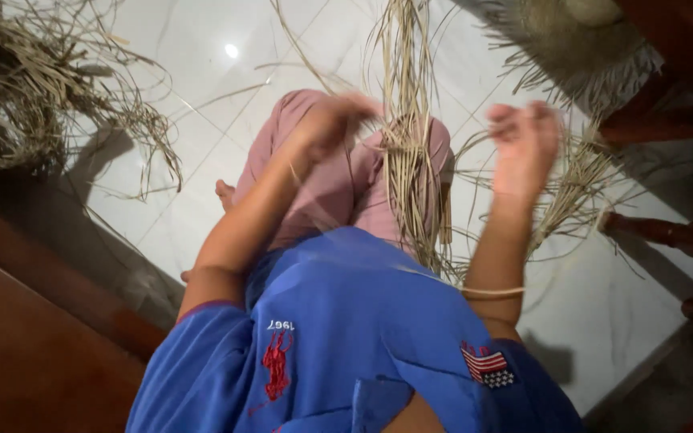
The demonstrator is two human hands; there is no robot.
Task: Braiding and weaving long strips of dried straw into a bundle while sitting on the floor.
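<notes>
Person seated on the white tiled floor (202, 120), knees in pink trousers (338, 184), blue shirt (346, 345). Bundle of dry straw strips (411, 160) runs from 12 o'clock down over the lap to about 5 o'clock, partly plaited in the middle.

Left hand (334, 120): at the bundle's 9 o'clock edge, fingers curled onto the strands, gripping them. Motion blur, so exact strand count unreadable.

Right hand (527, 144): raised at 3 o'clock of the bundle, clear of it, fingers loosely bent. Can't tell whether a thin strip is pinched; blur hides it.

Loose strip lies across the right forearm. Straw pile (34, 96) at 10 o'clock, frayed woven mat (571, 40) at 1 o'clock, dark wooden furniture legs (667, 232) at 3 o'clock.
</notes>
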